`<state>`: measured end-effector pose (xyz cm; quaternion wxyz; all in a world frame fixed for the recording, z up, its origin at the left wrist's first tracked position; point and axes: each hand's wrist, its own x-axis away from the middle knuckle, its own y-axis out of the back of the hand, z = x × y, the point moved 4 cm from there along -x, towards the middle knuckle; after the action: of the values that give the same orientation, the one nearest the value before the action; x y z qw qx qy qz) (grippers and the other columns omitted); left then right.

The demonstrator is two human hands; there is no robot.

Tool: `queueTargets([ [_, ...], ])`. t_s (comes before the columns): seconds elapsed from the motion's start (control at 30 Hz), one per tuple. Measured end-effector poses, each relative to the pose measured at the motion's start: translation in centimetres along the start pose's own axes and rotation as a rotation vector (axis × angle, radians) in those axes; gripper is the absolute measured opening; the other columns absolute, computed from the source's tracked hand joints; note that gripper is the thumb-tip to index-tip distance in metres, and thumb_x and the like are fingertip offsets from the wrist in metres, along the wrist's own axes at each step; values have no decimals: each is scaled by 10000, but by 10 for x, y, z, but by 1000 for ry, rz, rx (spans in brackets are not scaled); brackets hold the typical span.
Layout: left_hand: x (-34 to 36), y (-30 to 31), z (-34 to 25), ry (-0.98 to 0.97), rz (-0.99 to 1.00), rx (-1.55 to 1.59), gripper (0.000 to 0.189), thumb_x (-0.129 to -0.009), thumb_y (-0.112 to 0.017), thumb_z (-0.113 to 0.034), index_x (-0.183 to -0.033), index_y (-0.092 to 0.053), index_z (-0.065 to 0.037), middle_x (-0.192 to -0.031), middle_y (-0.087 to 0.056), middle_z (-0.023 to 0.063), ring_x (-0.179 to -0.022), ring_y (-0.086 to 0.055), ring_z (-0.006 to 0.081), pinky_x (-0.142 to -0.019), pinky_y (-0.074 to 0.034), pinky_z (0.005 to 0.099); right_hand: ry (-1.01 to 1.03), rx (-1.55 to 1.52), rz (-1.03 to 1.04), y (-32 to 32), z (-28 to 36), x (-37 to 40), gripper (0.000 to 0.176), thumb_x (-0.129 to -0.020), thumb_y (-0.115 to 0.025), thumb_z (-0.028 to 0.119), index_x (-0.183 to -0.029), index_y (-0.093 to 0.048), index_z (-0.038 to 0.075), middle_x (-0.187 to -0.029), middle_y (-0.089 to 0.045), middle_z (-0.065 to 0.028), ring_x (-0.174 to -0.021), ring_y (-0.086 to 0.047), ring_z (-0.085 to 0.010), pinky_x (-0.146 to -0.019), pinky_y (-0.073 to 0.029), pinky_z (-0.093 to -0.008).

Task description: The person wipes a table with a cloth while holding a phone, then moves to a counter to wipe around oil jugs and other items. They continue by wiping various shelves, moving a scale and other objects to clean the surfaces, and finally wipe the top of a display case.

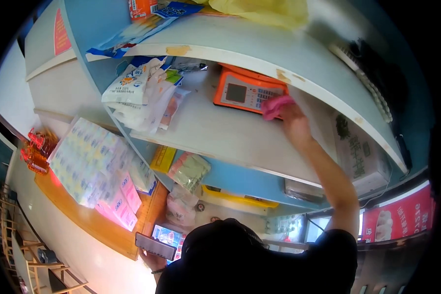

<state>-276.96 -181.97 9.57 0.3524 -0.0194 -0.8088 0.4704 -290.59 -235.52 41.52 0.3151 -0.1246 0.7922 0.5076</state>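
Note:
My right hand (295,120) reaches into the middle shelf, its fingers closed on a pink cloth (278,106). The cloth lies against the lower right part of an orange device (236,93) with a small grey screen and a keypad, covering some of its keys. Low in the view, beside my dark clothing, my left hand (154,260) grips a flat grey smartphone (155,246); a dark band circles that wrist. Just behind the phone is a bright blue and red printed surface or screen (167,235), which I cannot identify.
White plastic bags and packets (137,98) crowd the shelf's left end. A printed white box (360,152) stands at right. Wrapped tissue packs (90,161) and pink packs (120,203) sit on a wooden counter (66,201). The upper shelf edge (220,54) curves above my right hand.

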Motion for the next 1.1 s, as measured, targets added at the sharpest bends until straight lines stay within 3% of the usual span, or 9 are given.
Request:
queueTargets([
  [0.03,3,6,-3,-16,-29,-3,454,-797,-474,-445,-1065,-536,-84,-982,-589,79,-903,-564,218,-819,-433,387,3,0,3,8,4,-8,115,-790,-514,129,-839,-582,50,-1014,-580,-70,-860,-574,-238,-699,-483,-317],
  [0.1,10,11,-9,-44,-37,-24,465,-798,-465,-451,-1077,-525,-84,-989,-584,80,-911,-559,216,-824,-430,378,-1164,-748,-55,10,-27,-8,218,-848,-518,198,-977,-539,24,-1017,-574,-98,-924,-557,-235,-748,-469,-323],
  [0.13,13,13,-13,-74,-41,-52,476,-800,-457,-458,-1088,-514,-84,-996,-578,80,-919,-554,214,-829,-428,369,-1165,-751,-57,-16,-41,-3,218,-848,-518,198,-977,-539,24,-1017,-574,-98,-924,-557,-235,-748,-469,-323],
  [0.2,13,18,-20,-66,-10,-70,505,-804,-439,-476,-1119,-486,-84,-1019,-563,81,-939,-540,206,-839,-417,358,-622,-767,-249,-55,-53,-10,413,-860,-527,252,-1176,-416,10,-1037,-570,-115,-957,-553,-206,-776,-460,-277],
  [0.23,12,21,-23,-79,-7,-76,509,-806,-439,-479,-1124,-483,-84,-1018,-564,81,-939,-539,202,-840,-414,357,-627,-768,-249,-59,-58,-10,413,-860,-527,252,-1176,-416,10,-1037,-570,-115,-957,-553,-206,-776,-460,-277],
  [0.3,12,23,-25,-90,-11,-88,514,-807,-438,-481,-1129,-479,-83,-1016,-564,81,-940,-538,198,-841,-411,356,-706,-1104,26,-70,-61,-10,616,-840,-558,264,-1311,-243,21,-1067,-560,-124,-987,-544,-188,-819,-443,-256],
  [0.4,11,15,-24,-119,-29,-151,494,-808,-446,-474,-1108,-497,-86,-1000,-575,86,-929,-550,197,-833,-417,354,-859,-1397,48,-75,-60,-7,652,-831,-572,268,-1330,-226,31,-1079,-558,-116,-974,-546,-164,-842,-430,-250],
  [0.83,-7,5,-8,47,73,2,405,-804,-502,-422,-1035,-559,-96,-956,-609,94,-867,-602,228,-775,-480,383,-1263,-935,-207,52,-78,156,326,-835,-551,303,-886,-595,-16,-721,-538,-26,-576,-521,-97,-461,-477,-233],
  [1.1,-28,-21,-16,178,226,-67,428,-787,-516,-437,-1069,-536,-115,-963,-605,95,-870,-598,234,-779,-476,403,-1395,-575,-577,94,-41,187,282,-841,-537,271,-916,-606,8,-685,-555,-27,-471,-495,-90,-353,-432,-214],
])
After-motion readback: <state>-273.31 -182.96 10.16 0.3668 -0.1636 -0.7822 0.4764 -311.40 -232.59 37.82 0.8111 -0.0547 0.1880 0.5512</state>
